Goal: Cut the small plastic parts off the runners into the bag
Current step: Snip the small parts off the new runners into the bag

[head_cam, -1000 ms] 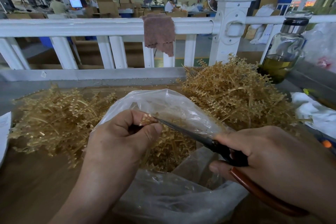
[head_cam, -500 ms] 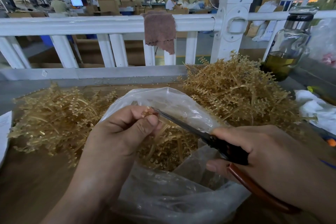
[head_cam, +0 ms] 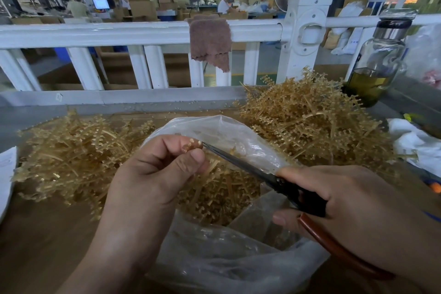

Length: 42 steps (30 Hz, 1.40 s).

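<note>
My left hand (head_cam: 152,174) pinches a short amber runner piece (head_cam: 191,144) with small parts on it, held over the open clear plastic bag (head_cam: 214,258). My right hand (head_cam: 353,207) grips scissors (head_cam: 250,167) with dark blades and a red-brown handle. The blade tip touches the runner piece at my left fingertips. Inside the bag lie several amber runners (head_cam: 214,193). A heap of amber runners (head_cam: 71,155) lies left of the bag, and a taller heap (head_cam: 307,122) lies behind it on the right.
A white railing (head_cam: 143,33) with a brown cloth (head_cam: 210,40) over it closes the far side of the wooden table (head_cam: 35,241). A glass bottle (head_cam: 377,62) with yellow-green liquid stands at the right. White cloth (head_cam: 415,145) lies right; white paper (head_cam: 6,174) at the left edge.
The runner piece in my left fingers has become shorter, with less of it sticking out. The scissor tip stays at my left fingertips. Both hands sit slightly higher.
</note>
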Tool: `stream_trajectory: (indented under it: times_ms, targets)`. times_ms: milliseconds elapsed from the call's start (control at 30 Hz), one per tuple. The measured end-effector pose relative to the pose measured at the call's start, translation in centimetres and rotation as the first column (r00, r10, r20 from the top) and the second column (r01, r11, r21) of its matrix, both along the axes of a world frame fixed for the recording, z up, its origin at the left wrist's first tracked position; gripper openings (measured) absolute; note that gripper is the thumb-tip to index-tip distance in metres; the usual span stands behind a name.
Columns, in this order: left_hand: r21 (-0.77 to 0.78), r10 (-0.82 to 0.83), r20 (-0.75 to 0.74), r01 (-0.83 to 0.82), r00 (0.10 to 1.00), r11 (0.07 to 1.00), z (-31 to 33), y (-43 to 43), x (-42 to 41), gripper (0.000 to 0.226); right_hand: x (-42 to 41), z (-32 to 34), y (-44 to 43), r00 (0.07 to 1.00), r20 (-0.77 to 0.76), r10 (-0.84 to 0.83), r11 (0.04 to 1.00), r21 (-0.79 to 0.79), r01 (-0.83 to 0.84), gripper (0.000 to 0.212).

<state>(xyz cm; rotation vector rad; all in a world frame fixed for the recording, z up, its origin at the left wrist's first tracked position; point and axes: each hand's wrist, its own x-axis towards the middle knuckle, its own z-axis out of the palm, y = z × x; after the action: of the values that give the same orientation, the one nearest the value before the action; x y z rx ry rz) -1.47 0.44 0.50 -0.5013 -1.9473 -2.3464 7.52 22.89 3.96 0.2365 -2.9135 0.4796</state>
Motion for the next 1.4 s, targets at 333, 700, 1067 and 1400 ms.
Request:
stream_trajectory:
  times_ms: [333, 700, 1067, 1400]
  targets:
    - [-0.117, 0.093, -0.001, -0.092, 0.996, 0.989, 0.15, 0.38, 0.34, 0.029, 0.13, -0.04, -0.13, 1.000, -0.025, 0.016, 1.000, -0.014, -0.017, 0.052]
    - [-0.158, 0.098, -0.021, -0.100, 0.995, 0.982, 0.09, 0.54, 0.61, 0.030, 0.11, -0.05, 0.13, 0.997, -0.064, 0.034, 0.999, 0.025, -0.032, 0.047]
    - [-0.158, 0.092, -0.016, -0.093, 0.996, 0.983, -0.09, 0.47, 0.53, 0.029, 0.12, 0.02, 0.09, 0.999, -0.041, 0.031, 0.998, 0.064, -0.028, 0.036]
    - [-0.061, 0.066, 0.010, -0.065, 0.998, 0.996, -0.50, 0.47, -0.07, 0.020, -0.53, -0.75, 0.36, 0.999, 0.038, 0.027, 1.000, -0.005, -0.026, 0.053]
